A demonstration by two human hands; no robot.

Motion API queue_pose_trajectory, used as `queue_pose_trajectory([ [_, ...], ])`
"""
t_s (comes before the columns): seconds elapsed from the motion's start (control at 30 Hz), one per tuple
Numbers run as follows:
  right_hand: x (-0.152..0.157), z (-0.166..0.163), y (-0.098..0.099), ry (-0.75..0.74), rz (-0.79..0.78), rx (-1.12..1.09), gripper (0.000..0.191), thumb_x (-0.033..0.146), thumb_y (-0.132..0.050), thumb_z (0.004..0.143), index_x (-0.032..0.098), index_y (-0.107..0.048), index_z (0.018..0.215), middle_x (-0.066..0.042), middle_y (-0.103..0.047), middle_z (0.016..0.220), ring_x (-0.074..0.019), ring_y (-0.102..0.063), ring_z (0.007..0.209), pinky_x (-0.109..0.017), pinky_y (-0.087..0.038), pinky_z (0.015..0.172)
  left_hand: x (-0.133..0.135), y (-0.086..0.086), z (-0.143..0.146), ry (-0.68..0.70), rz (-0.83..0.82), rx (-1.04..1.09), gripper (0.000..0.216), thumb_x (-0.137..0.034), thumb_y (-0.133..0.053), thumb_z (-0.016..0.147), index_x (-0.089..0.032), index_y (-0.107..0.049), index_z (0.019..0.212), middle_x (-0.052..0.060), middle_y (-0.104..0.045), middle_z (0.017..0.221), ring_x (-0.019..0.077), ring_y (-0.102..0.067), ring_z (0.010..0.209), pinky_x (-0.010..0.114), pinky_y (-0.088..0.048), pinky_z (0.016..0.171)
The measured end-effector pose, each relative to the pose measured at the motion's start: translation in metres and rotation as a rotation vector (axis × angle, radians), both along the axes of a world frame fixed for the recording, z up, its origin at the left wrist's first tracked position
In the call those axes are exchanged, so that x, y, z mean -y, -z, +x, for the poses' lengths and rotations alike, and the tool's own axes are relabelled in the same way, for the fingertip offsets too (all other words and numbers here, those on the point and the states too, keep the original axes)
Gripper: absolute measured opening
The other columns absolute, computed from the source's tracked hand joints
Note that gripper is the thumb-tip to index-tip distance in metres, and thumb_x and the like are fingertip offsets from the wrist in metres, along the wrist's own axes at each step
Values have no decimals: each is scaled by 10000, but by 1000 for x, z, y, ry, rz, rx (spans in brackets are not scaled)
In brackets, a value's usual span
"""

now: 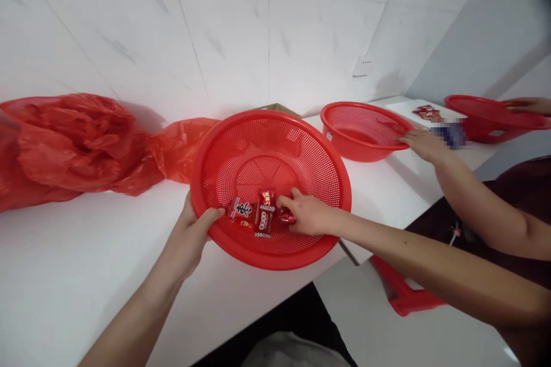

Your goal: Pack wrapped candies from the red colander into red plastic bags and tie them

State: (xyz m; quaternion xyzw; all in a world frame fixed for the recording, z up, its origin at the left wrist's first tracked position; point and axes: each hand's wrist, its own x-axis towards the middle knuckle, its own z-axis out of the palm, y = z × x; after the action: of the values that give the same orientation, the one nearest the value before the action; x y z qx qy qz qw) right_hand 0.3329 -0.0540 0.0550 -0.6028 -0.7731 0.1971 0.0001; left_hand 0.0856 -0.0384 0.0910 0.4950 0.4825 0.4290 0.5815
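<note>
My left hand (189, 235) is closed on the left rim of a round red plastic basket (271, 262), its thumb over the inner side and the other fingers mostly hidden outside. The basket tilts toward me above the white table. Inside, near its lower side, lie a red snack packet (243, 210) with black lettering, close to my thumb tip, and smaller dark red packets (263, 221). From the right, a co-worker's hand (307, 213) reaches into the basket with its fingers on a small red packet (286, 216). My right hand is out of view.
Crumpled red plastic bags (81, 143) lie along the wall at left. The co-worker's other hand (424, 145) rests on a second red basket (365, 151). Farther right stand a white tray (407, 109) with red packets and another red basket (486, 132). A red stool (404, 298) stands below.
</note>
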Motion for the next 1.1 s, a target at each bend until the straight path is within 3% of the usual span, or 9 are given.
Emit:
queue_pose_trajectory([
  [0.13, -16, 24, -23, 23, -105, -340, 282, 224, -619, 725, 229, -547, 998, -8, -596, 844, -145, -578, 693, -239, -428, 587, 0, 2, -2, 19, 16, 12, 689, -266, -702, 714, -329, -434, 1346, 4, -615, 1093, 171, -604, 830, 226, -535, 594],
  [0.3, -32, 50, -50, 195, -36, -627, 293, 169, -578, 720, 235, -510, 997, 31, -581, 775, -111, -551, 613, -219, -435, 534, 0, 2, 0, 30, 1, 26, 708, -276, -708, 727, -301, -412, 1370, 28, -606, 1139, 189, -618, 864, 247, -549, 608],
  [0.57, -32, 55, -43, 267, 37, -604, 343, 136, -551, 740, 242, -536, 1065, 0, -655, 940, -122, -597, 683, -231, -483, 582, -1, 2, 4, 34, -23, 19, 712, -252, -705, 723, -335, -410, 1366, 17, -611, 1135, 167, -616, 829, 222, -538, 576],
  [0.67, -33, 60, -40, 235, 132, -525, 350, 153, -556, 767, 234, -570, 1107, -14, -657, 1044, -150, -621, 823, -266, -511, 697, -2, 3, 5, 40, -15, 20, 723, -253, -701, 723, -327, -401, 1377, 11, -614, 1101, 152, -601, 789, 216, -531, 564],
  [0.77, -31, 63, -41, 227, 183, -420, 433, 233, -609, 796, 247, -560, 1226, -30, -642, 1152, -186, -621, 969, -321, -497, 849, -3, 5, 4, 50, -19, 38, 711, -250, -696, 728, -323, -406, 1373, 10, -613, 1093, 147, -598, 797, 216, -537, 590],
  [0.87, -28, 66, -46, 261, 175, -315, 548, 362, -640, 815, 258, -501, 1335, -51, -647, 1160, -205, -638, 924, -359, -499, 840, -3, 5, 3, 52, -37, 43, 685, -236, -695, 728, -314, -427, 1354, 15, -604, 1086, 138, -592, 774, 204, -529, 573],
  [1.1, -25, 78, -48, 261, 241, -281, 490, 440, -610, 847, 216, -553, 1279, -80, -618, 1219, -223, -612, 1022, -379, -466, 928, -4, 4, 4, 43, -48, 34, 705, -233, -711, 717, -339, -421, 1352, 0, -595, 1047, 132, -585, 757, 197, -528, 552],
])
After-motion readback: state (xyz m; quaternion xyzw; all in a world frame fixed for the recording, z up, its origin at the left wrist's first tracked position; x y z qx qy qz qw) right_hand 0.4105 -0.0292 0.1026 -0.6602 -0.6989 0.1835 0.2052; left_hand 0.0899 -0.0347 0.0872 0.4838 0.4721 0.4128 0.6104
